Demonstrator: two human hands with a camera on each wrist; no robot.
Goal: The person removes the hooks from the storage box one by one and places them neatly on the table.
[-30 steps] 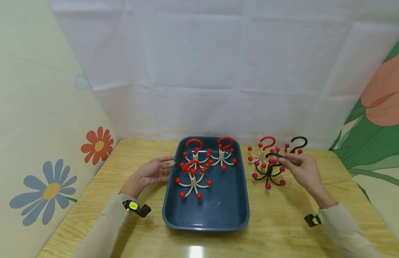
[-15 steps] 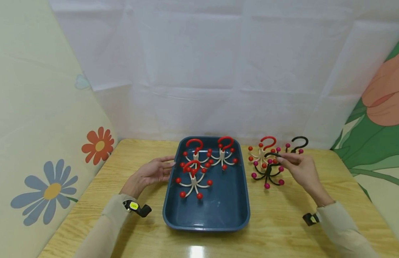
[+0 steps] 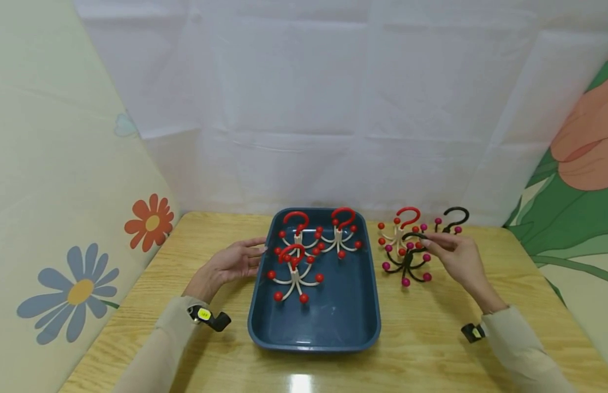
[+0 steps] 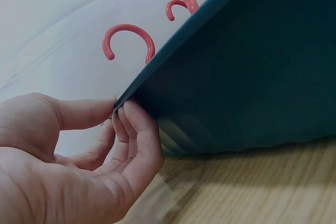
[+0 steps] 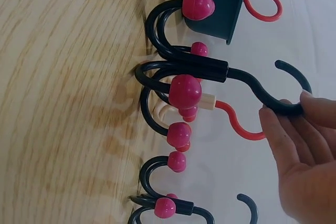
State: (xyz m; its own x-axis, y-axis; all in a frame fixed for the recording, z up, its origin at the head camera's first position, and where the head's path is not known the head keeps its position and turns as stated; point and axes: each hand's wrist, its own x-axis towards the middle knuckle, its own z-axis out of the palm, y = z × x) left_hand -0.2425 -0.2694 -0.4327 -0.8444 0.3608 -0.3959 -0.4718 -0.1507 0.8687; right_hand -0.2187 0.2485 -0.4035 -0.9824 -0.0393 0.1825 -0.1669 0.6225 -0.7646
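Observation:
At the left long side of the dark blue tray [image 3: 333,322], my left hand [image 3: 233,263] pinches its rim [image 4: 137,80] between thumb and fingers. Three cream multi-arm hook hangers with red hooks and red ball tips, one of them the nearest hanger [image 3: 295,277], stand in the tray's left and back parts. To the right of the tray, my right hand [image 3: 462,262] holds a black multi-arm hook hanger [image 5: 207,71] with pink ball tips by its curved hook, thumb against fingers. That hanger is upright, its arms at or very near the tabletop; any gap is too small to tell.
Behind the held hanger stands a cream hanger with a red hook [image 3: 399,234]. A second black hanger [image 3: 456,217] is to its right, partly hidden by my right hand. The wooden table [image 3: 431,344] ends at a white sheet [image 3: 294,136] at the back.
The black hanger's lower part has shifted slightly left and up, with my right hand drifting a little left. My left hand and the tray have hardly moved.

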